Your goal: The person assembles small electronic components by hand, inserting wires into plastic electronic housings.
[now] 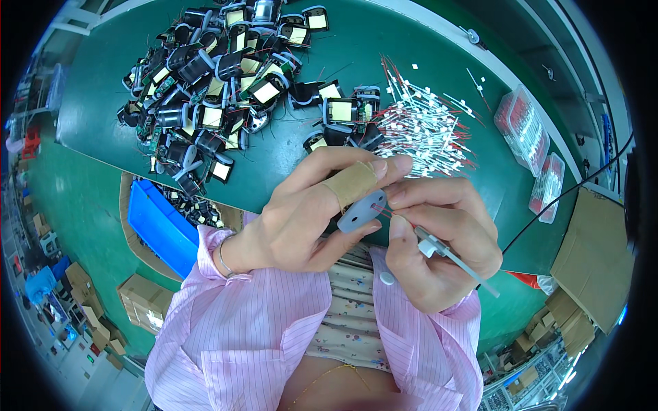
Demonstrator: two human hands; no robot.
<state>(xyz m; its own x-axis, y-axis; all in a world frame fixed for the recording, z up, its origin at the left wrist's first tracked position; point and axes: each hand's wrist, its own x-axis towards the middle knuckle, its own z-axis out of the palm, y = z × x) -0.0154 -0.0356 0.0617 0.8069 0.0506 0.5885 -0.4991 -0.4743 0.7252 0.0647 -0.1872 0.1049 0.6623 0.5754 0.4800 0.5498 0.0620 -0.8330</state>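
My left hand (284, 222) pinches a small grey oval plastic piece (353, 218) with holes in it between thumb and fingers. A tan bandage (351, 185) wraps one finger of that hand. Close beside it, my right hand (456, 229) is closed on a wired strip (466, 264), a thin whitish stick with red wires and a white connector (426, 248). The red wires (384, 211) run from my right fingertips to a hole in the grey piece; whether they pass through it is hidden. Both hands are above the table's near edge.
Black-and-grey device housings (199, 89) with yellowish pads are heaped on the green table (274, 181) at the far left. Similar wired strips (425, 130) lie piled beyond my hands. Two clear boxes (522, 130) of strips stand at right. A blue bin (161, 222) sits lower left.
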